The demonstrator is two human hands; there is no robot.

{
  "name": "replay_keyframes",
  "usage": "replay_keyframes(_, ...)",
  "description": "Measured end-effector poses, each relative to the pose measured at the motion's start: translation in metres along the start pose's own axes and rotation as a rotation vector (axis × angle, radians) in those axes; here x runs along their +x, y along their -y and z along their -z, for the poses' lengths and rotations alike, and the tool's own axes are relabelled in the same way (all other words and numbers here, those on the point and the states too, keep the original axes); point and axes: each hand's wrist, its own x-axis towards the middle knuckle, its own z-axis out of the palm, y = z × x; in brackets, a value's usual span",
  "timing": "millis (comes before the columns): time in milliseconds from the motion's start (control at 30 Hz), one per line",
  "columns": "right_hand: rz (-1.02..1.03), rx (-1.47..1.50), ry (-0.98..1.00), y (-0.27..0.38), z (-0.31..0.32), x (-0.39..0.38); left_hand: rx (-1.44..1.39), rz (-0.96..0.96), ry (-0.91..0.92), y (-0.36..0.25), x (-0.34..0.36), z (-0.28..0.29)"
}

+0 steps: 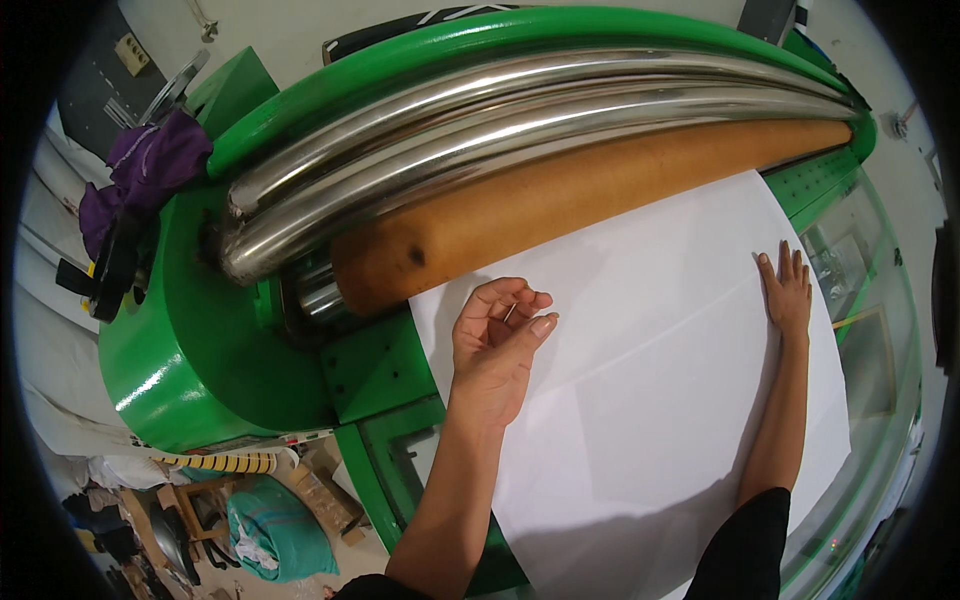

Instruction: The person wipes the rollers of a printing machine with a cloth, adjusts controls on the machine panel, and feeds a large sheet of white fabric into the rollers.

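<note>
A large white sheet [640, 370] lies over the green machine bed, its far edge meeting the tan-covered roller [590, 205]. Above the sheet's left part is my left hand [495, 345], lifted, with loosely curled fingers. A small gap separates its thumb from the fingertips, and I see nothing between them. On the sheet's right side my right hand [789, 292] lies flat, fingers stretched toward the roller. Faint creases run across the paper, and my arms throw shadows on it.
Two polished metal rollers [480, 140] lie behind the tan roller under a green curved frame [520, 25]. A purple cloth [150, 165] hangs at the left end. A teal sack [275, 530] stands at lower left, and a clear panel [870, 330] extends on the right.
</note>
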Motion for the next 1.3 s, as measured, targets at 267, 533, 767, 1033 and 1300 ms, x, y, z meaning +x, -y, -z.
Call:
replay_keyframes(267,0.011,0.003,-0.028,-0.002,-0.006,0.005,-0.049,0.002,0.051,-0.002,0.000,0.002)
replay_keyframes(533,-0.006,0.002,-0.004,0.008,0.001,0.003,0.013,0.052,0.106,-0.003,-0.003,0.000)
replay_keyframes(767,-0.011,-0.001,-0.005,0.012,0.000,0.005,-0.324,0.162,0.096,-0.003,-0.003,0.005)
replay_keyframes(1033,-0.007,-0.009,0.002,0.014,0.000,0.008,-0.755,0.260,0.378,-0.003,-0.001,0.015)
replay_keyframes(1300,0.000,-0.002,-0.020,0.016,-0.002,0.010,-0.708,0.321,0.403,-0.003,-0.001,0.016)
